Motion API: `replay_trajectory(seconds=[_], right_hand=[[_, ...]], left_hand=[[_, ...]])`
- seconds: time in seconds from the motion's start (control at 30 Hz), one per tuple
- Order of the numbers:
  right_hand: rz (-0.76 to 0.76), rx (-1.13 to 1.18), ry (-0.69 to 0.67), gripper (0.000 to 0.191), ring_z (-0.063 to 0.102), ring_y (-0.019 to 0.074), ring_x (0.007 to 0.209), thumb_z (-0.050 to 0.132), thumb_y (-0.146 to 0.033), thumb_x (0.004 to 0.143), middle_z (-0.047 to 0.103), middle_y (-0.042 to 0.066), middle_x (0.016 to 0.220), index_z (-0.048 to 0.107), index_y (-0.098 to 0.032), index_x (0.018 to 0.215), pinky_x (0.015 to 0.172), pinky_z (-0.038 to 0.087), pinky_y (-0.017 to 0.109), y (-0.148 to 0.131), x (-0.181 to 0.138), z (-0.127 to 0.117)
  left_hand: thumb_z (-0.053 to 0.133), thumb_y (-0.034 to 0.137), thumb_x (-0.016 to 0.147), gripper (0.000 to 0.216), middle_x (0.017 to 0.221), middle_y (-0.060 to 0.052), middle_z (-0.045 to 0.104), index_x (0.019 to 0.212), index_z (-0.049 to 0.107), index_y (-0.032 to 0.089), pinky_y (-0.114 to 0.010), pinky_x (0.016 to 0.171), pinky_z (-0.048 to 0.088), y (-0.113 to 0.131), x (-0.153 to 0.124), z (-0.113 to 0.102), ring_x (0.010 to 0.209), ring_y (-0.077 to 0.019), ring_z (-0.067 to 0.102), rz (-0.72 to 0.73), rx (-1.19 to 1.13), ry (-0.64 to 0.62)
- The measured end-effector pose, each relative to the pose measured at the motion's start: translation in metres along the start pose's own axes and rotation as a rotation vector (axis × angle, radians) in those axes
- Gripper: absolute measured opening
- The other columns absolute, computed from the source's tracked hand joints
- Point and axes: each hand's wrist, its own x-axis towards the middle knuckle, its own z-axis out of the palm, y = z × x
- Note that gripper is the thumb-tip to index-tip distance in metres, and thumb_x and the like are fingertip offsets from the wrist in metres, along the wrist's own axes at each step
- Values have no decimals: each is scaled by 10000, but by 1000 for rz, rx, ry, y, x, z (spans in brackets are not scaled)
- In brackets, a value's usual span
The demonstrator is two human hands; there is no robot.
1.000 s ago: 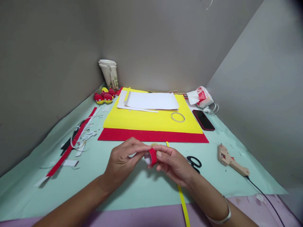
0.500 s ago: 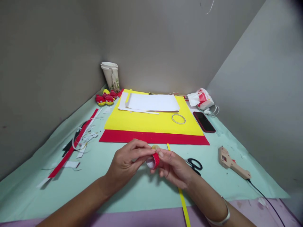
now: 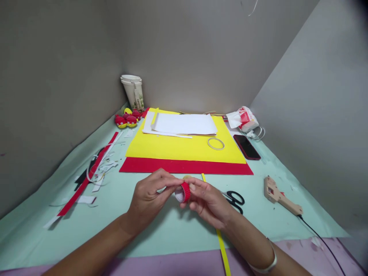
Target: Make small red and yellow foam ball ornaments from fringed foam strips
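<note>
Between my two hands, just above the table, is a small ring of red corrugated paper (image 3: pixel 186 191) with a white inside. My left hand (image 3: pixel 153 193) is closed, its thumb and fingertips pinching the ring's upper left edge. From the other side my right hand (image 3: pixel 208 199) grips the ring between thumb and fingers. Behind the fingertips shows a small yellowish round thing (image 3: pixel 187 177), mostly hidden. A yellow paper strip (image 3: pixel 222 249) runs under my right forearm. Black-handled scissors (image 3: pixel 235 199) lie to the right of my right hand, partly covered by it.
Yellow sheets (image 3: pixel 172 149), a red sheet (image 3: pixel 184 167) and white paper (image 3: pixel 185 124) lie ahead, with a thin ring (image 3: pixel 216 143) on top. Right: glue gun (image 3: pixel 281 197), phone (image 3: pixel 246 147). Left: strips and scraps (image 3: pixel 86 180), red-yellow craft pieces (image 3: pixel 125 120), cups (image 3: pixel 132 92).
The red ring and both hands have shifted slightly left, and the ring is turned a little. The whole view has moved slightly. Both hands keep their hold.
</note>
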Motion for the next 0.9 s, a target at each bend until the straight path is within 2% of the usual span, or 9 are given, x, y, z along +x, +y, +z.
replay_trajectory(seconds=[0.17,0.33,0.43,0.67,0.9], right_hand=[[0,14,-24,351,712,111,639,780,-312,785,733,69,851,649,-118,1047,503,523,111,-1,0,0],[30,-4,-39,366,699,114,624,752,-365,806,704,52,809,625,-119,1046,443,497,101,0,1,0],[51,2,-58,351,703,124,604,745,-395,806,691,39,792,608,-132,995,420,490,106,3,2,-1],[33,22,-28,335,708,123,627,731,-376,821,704,53,825,616,-130,1017,434,496,102,4,0,2],[25,114,38,287,713,116,608,751,-325,819,719,59,790,660,-105,979,472,505,94,15,-10,-4]], left_hand=[[681,111,818,200,802,-30,713,946,763,240,-207,624,559,-3,-1,0,695,-128,680,14,35,-6],[660,150,846,222,924,-45,711,1016,746,265,-238,742,575,-2,2,-2,836,-149,690,115,98,-19],[641,137,860,244,895,-40,711,1043,737,267,-209,691,571,-2,4,-3,790,-132,690,150,58,-70],[669,162,841,200,783,-28,700,992,760,256,-206,614,561,2,4,-3,679,-128,679,-12,-12,-85],[675,158,827,182,759,-25,684,952,776,244,-214,609,550,4,-1,3,671,-133,672,-130,-73,-155]])
